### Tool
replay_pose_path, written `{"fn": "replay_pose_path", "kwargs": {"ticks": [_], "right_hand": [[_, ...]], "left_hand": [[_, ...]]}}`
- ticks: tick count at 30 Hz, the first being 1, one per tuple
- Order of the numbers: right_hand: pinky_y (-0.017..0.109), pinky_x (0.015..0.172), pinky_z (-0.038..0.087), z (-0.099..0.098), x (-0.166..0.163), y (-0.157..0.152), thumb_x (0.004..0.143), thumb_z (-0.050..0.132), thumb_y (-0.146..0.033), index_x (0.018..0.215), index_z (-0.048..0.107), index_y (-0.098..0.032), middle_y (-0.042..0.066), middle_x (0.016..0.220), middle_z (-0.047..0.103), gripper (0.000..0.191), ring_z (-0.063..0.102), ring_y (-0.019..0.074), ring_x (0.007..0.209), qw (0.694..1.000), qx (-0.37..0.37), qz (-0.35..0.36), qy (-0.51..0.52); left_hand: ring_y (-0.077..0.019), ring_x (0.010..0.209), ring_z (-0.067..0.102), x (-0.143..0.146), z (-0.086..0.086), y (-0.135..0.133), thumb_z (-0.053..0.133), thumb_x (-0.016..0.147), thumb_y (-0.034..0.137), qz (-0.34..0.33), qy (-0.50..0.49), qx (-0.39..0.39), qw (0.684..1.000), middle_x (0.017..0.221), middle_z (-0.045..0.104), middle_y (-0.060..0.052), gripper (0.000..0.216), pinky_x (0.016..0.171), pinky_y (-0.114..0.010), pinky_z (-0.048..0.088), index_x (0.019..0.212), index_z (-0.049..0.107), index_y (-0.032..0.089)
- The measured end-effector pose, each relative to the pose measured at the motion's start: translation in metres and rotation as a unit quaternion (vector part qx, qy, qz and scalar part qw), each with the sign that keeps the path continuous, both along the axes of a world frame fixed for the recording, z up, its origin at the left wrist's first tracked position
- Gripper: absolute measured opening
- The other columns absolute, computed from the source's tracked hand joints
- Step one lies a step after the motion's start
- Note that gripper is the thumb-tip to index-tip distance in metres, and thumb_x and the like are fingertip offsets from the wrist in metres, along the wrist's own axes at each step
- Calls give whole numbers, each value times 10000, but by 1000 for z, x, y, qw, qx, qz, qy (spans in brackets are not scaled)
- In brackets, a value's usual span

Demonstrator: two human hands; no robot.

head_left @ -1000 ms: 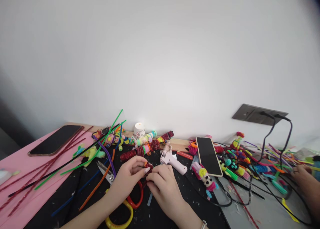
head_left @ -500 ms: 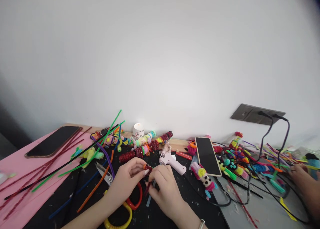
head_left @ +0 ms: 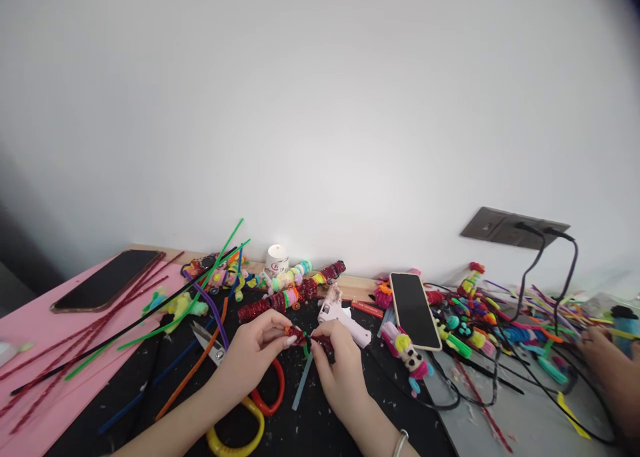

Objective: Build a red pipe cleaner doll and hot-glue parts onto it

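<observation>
Between my hands is a small dark red pipe-cleaner piece with a bit of green beside it. My left hand pinches its left end between thumb and fingertips. My right hand is closed opposite, its fingertips meeting at the green bit, with dark red fuzz showing under the fingers. How the red and green parts join is too small to tell. A clear glue stick lies below the hands. Scissors with red and yellow handles rest partly under my left wrist. A pale glue gun lies behind my right hand.
Finished pipe-cleaner figures and a paper cup line the wall. Long pipe cleaners cross the pink sheet at left, near a phone. Another phone, cables and another person's hand are at right.
My right hand has shifted slightly right and up, with its fingertips now pinched beside the piece. A bit of green shows between my hands, and more of the glue stick is visible.
</observation>
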State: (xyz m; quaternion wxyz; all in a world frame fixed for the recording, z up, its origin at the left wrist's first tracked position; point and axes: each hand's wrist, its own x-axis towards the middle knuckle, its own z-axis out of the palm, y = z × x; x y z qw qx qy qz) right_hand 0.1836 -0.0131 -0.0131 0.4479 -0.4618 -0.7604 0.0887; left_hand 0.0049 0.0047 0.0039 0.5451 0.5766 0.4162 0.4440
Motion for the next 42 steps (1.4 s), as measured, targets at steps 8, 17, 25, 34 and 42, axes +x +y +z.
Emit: {"fn": "replay_pose_path", "kwargs": {"ticks": [8,17,25,34,42], "right_hand": [[275,616,440,0,1,4,855,455,-105,869,553,-190,36,783,598,130,565,181,716,1000,-19,-8,21],[248,570,415,4,1,6,826,495,-94,845,586,-181,14,736,576,127,520,149,639,997,-47,3,69],[266,566,444,6,0,10,806,506,-72,758,602,-176,50,785,590,150,556,171,680,996,-30,7,84],[267,610,491,8,2,7,847,477,-100,849,615,-189,40,774,644,165,594,163,674,996,0,-17,85],[294,688,527,7,3,10,825,480,-62,896,656,-201,58,856,677,235,642,183,790,996,-5,12,88]], "left_hand": [[-194,805,672,-1,3,1,636,772,209,-14,18,2,1000,755,690,-5,69,758,-298,505,813,581,203],[-177,813,661,-2,3,0,638,784,209,-38,8,1,999,789,700,-8,61,773,-288,490,815,587,201],[-180,767,672,3,3,0,733,704,242,-43,-103,-72,991,749,702,-8,182,747,-316,530,773,576,181],[-156,752,668,4,5,0,760,683,309,-10,-132,-128,983,751,680,20,248,735,-292,539,783,572,181],[-140,780,677,2,3,1,755,709,269,-12,-173,-150,973,812,642,34,249,759,-277,533,822,548,189]]}}
